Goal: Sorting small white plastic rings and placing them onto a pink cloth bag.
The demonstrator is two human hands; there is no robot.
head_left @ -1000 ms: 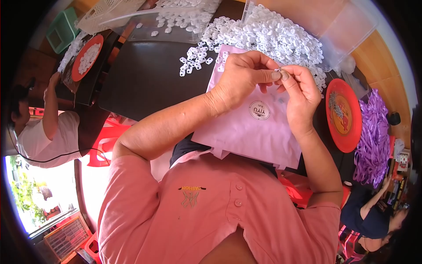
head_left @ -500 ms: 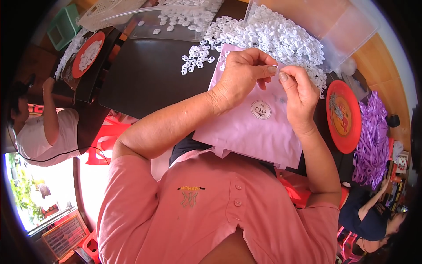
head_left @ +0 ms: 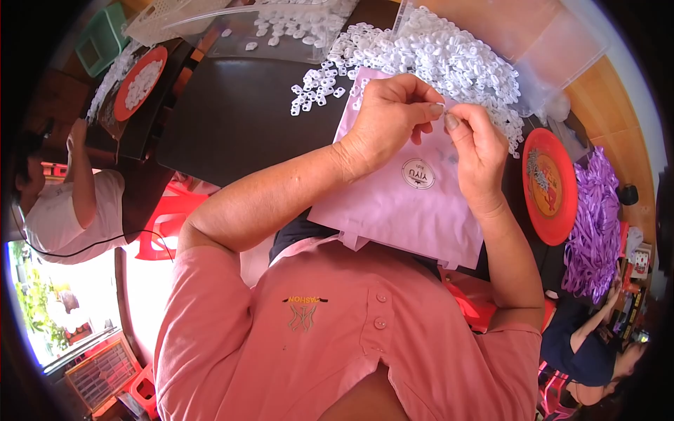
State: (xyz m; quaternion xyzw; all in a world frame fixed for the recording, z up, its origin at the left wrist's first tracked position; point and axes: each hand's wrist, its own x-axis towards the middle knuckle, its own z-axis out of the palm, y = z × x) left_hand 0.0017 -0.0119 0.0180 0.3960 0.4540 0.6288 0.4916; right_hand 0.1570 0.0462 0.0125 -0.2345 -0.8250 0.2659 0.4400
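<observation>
Above a pink bag (head_left: 393, 203) with a round printed mark, both hands meet fingertip to fingertip. My left hand (head_left: 393, 116) is closed in a pinch on a small white plastic piece, mostly hidden by thumb and finger. Close beside it, my right hand (head_left: 479, 147) is also pinched shut; whatever sits in its fingertips is too small to make out. Just beyond the hands lies a large heap of small white plastic pieces (head_left: 449, 59) with holes. A red plate (head_left: 570, 189) holding small grey metal bits is to the right of my right hand.
Clear plastic bins (head_left: 554, 52) stand at the back. A dark tabletop (head_left: 217, 119) runs left, with scattered white pieces on it. Purple ribbons (head_left: 593, 224) hang at far right. One person (head_left: 77, 210) sits at left near another red plate (head_left: 119, 98); a second person (head_left: 583, 344) is lower right.
My hands stay almost in place, with only a slight shift of the fingertips. The person at left has moved a hand a little.
</observation>
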